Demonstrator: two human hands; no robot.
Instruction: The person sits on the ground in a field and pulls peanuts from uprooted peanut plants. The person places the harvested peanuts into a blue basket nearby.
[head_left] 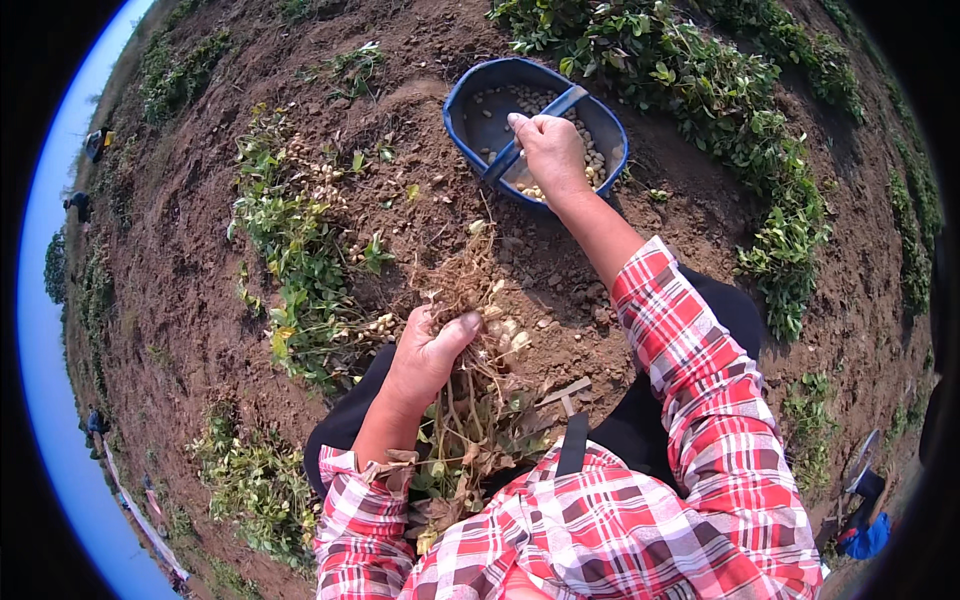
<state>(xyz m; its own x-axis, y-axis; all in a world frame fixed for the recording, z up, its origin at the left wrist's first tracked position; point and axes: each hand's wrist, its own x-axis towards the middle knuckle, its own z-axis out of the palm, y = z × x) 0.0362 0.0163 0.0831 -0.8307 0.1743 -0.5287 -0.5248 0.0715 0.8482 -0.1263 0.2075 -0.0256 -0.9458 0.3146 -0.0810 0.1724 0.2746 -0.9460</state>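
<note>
My left hand (428, 352) is closed around the stems of an uprooted peanut plant (465, 405). Its roots, with pale pods (512, 335) hanging on them, point away from me, and the leafy part droops toward my lap. Farther off to the right, my right hand (548, 150) is wrapped over the middle of the handle of a blue basket (459, 135); its fingertips are partly hidden. Loose peanuts (590, 160) cover part of the basket's bottom.
Pulled peanut plants (290, 235) lie in a row on the left. Leafy green plants (690, 90) stretch along the right. Brown soil (400, 120) spreads between them. A person in blue (866, 535) is at the lower right edge.
</note>
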